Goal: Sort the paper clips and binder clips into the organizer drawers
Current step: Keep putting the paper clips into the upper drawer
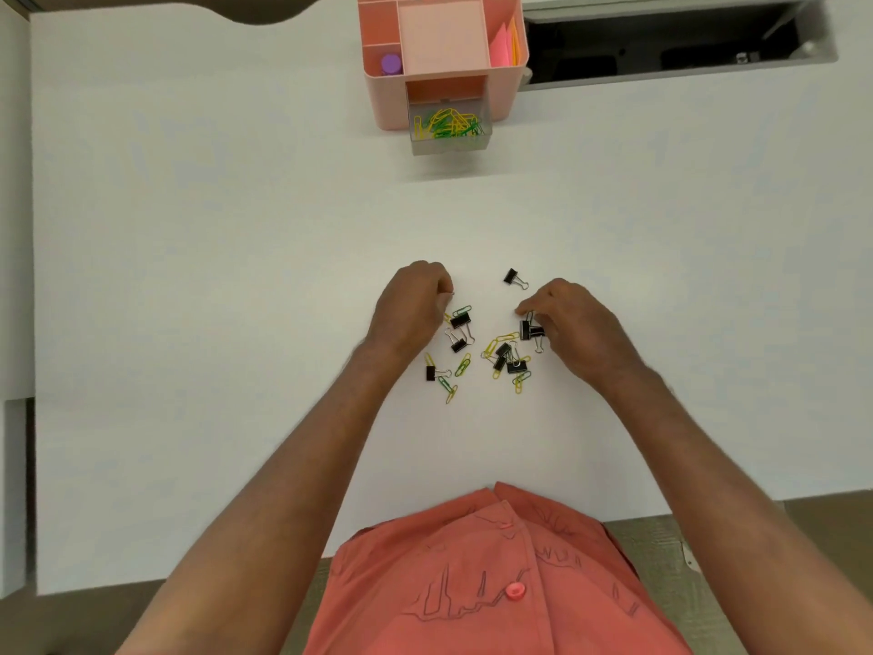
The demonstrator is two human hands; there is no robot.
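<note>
Head view shows my right grip (pixel 562 323) pinching a binder clip (pixel 531 330), left grip (pixel 415 300) curled, so I lift slowly.

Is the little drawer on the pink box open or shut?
Open. The drawer sticks out of the pink organizer, showing paper clips inside.

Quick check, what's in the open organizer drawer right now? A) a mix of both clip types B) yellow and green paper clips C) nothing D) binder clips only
B: the pulled-out clear drawer of the pink organizer shows only yellow and green paper clips; the black binder clips all lie on the table.
</note>
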